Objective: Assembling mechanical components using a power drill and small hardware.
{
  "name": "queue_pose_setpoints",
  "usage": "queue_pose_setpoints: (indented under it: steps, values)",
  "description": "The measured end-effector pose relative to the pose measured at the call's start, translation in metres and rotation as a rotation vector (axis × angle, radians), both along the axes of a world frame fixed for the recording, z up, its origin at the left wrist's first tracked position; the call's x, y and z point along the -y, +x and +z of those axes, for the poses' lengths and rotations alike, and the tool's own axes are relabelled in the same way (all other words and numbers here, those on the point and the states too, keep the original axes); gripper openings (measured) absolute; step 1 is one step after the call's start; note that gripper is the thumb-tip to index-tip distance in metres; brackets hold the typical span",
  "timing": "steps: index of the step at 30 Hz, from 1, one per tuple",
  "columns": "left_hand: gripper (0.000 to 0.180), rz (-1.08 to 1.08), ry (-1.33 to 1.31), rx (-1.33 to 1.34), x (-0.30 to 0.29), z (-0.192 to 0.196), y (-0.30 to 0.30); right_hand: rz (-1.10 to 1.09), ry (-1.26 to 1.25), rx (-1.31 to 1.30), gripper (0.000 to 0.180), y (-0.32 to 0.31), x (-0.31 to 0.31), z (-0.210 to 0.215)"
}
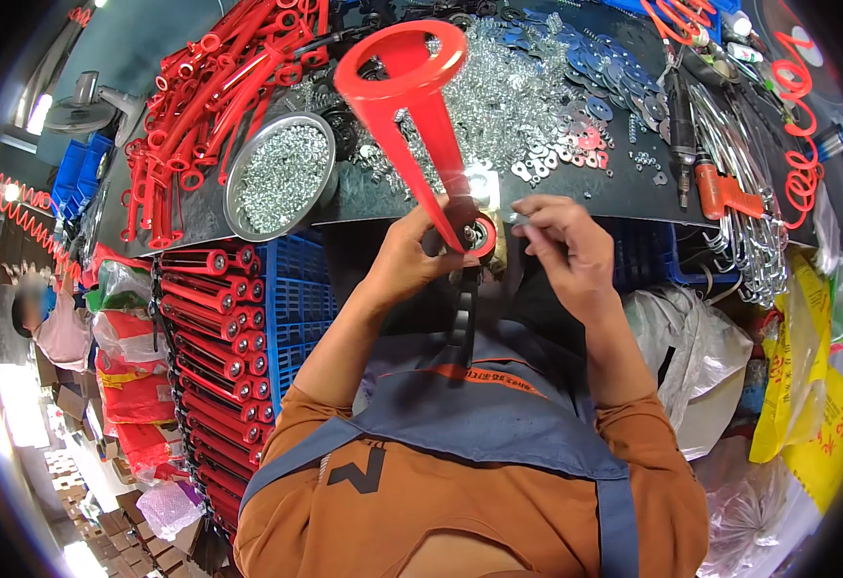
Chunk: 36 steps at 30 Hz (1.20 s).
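Observation:
A red metal frame part [391, 135] stands tilted in front of me, with a wide ring at its top and a small round end below. My left hand [404, 258] is wrapped round its lower end, where a metal piece shows inside the small red ring [481, 237]. To the right of it, apart from the part, my right hand [568, 252] is closed in a pinch. Something small and greyish seems to show at its fingertips, too small to name. Just beyond both hands lies the edge of the dark bench [364, 197].
Loose springs [508, 87], blue-grey discs [605, 63] and small washers cover the bench. A metal bowl [232, 193] holds small metal parts. Red handles [219, 87] are heaped left. Power drivers [711, 183] and metal hooks [754, 241] lie right. A blue crate [296, 318] stands below.

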<state>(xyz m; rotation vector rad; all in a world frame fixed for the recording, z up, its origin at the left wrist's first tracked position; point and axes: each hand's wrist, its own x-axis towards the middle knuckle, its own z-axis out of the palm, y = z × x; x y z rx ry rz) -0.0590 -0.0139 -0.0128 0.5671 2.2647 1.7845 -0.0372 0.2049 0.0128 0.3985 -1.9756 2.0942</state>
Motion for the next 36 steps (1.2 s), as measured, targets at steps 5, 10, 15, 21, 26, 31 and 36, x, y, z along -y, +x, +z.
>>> queue_pose_setpoints:
  steps: [5,10,15,21,26,31,36]
  values:
    - [0.076,0.067,0.08,-0.117,-0.006,-0.005,0.004,0.137,0.653,-0.743,0.014,-0.036,0.001,-0.012]
    - [0.074,0.052,0.272,-0.167,-0.006,-0.026,0.002,0.281,0.917,-1.006,0.011,-0.046,-0.007,-0.002]
    - [0.044,-0.002,0.112,-0.33,0.002,-0.031,-0.001,0.326,0.996,-1.003,0.009,-0.046,-0.002,0.01]
    - [0.037,-0.05,0.094,-0.491,0.004,-0.03,-0.008,0.329,1.122,-0.766,0.006,-0.026,0.0,0.01]
    - [0.043,-0.036,0.104,-0.454,0.004,-0.034,-0.006,0.256,0.935,-0.732,0.012,-0.022,0.002,-0.008]
    - [0.04,0.007,0.113,-0.366,-0.001,-0.027,0.004,0.16,0.862,-0.73,0.019,-0.013,-0.001,-0.019]
    - [0.058,0.087,-0.136,-0.573,0.005,-0.011,0.01,0.122,0.863,-0.694,0.028,-0.009,-0.024,-0.006]
